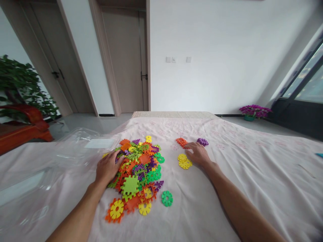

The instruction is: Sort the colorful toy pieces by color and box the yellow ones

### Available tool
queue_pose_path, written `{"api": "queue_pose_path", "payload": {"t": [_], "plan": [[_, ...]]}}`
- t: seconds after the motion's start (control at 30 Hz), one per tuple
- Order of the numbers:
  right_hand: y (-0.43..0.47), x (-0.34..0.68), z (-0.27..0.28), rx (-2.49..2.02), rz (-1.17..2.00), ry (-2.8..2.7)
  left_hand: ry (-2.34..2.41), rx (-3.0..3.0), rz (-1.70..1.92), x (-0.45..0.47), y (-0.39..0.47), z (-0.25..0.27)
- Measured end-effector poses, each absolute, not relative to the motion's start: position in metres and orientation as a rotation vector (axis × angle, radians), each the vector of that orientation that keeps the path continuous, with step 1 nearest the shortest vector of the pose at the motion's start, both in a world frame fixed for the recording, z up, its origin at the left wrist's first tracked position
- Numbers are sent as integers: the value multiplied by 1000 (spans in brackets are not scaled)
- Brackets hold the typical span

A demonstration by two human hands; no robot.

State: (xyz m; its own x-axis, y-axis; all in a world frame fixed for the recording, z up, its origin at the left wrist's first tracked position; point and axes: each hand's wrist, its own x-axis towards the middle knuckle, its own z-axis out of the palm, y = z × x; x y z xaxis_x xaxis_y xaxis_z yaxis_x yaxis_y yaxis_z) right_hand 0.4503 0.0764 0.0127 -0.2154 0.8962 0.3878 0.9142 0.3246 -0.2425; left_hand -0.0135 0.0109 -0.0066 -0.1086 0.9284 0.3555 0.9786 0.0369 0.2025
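A heap of colourful plastic interlocking pieces (130,185), square, triangular and round with notched edges, lies on the cloth. My left hand (107,167) rests against its left side, thumb and fingers apart; some fingertips are hidden among the pieces. My right hand (199,154) is right of the heap with fingers stretched out, the fingertips at the edge of a small orange group of pieces (181,142). Just beyond that hand sits a purple group (202,142). Yellow notched discs (185,162) overlap beneath its thumb. A single green disc (167,198) lies nearer me.
A pale floral cloth (242,174) covers the surface. Clear plastic containers (73,148) stand at the left. Beyond are a wooden chair arm (30,116), a leafy plant (20,84), doors (123,60) and purple flowers (254,110) in a pot.
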Motion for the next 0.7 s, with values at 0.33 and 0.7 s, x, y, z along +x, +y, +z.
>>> {"api": "queue_pose_path", "payload": {"t": [0.33, 0.7], "plan": [[36, 365, 30, -1163, 68, -2385, -2172, -2008, -606, -13, 10, -6], [25, 330, 25, -1265, -35, -2528, -2169, -1993, -631, -12, 10, -5]]}}
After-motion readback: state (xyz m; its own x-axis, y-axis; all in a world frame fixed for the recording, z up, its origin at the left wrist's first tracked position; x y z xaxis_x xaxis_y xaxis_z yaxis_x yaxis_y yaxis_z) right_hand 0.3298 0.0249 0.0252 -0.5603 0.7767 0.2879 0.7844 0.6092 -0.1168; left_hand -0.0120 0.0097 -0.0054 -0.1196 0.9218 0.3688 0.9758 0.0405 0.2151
